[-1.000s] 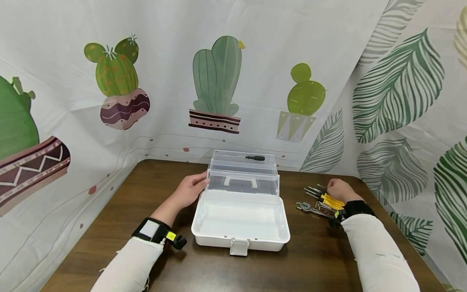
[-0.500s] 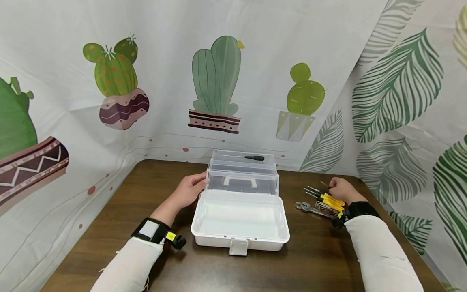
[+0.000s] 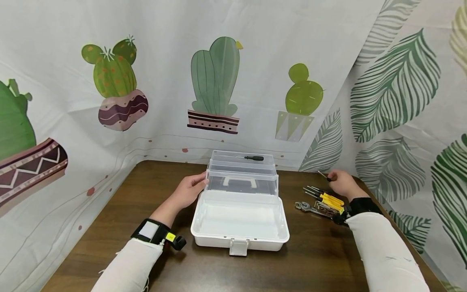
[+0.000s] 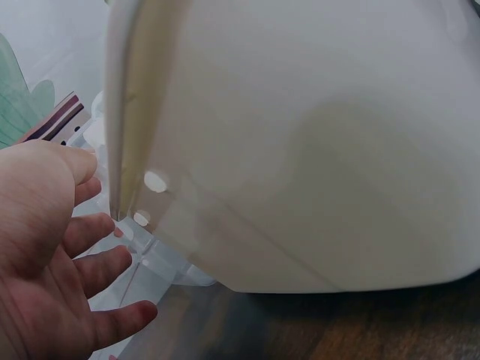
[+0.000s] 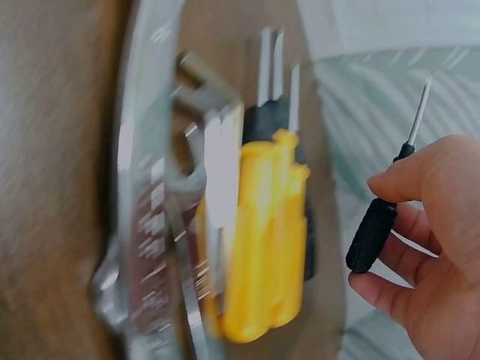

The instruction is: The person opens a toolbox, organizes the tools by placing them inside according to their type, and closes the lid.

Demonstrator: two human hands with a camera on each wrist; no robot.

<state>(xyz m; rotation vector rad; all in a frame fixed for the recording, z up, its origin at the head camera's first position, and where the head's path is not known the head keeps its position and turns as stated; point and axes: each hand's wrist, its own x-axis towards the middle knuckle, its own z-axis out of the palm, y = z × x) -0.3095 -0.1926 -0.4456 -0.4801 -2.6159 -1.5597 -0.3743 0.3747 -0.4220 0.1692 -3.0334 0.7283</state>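
My left hand (image 3: 189, 190) holds the left edge of the toolbox's clear lid (image 3: 233, 185), the thumb near its front. In the left wrist view the fingers are loosely bent beside the white toolbox (image 4: 337, 150). The toolbox (image 3: 238, 221) stands open, its base showing no tools. A black-handled screwdriver (image 3: 254, 158) lies in the topmost clear section. At the far right my right hand (image 3: 344, 184) pinches a small screwdriver (image 5: 373, 234) by its black handle, the shaft pointing away from the palm.
Right of the toolbox lie several yellow-handled screwdrivers (image 3: 330, 200), hex keys (image 3: 326, 207) and a wrench (image 3: 308, 207), close under the right wrist. A printed cloth (image 3: 164, 101) hangs behind the brown table (image 3: 310, 251).
My right hand has lifted the small screwdriver off the tool pile and moved it slightly back and right. My left hand and the toolbox have stayed in place.
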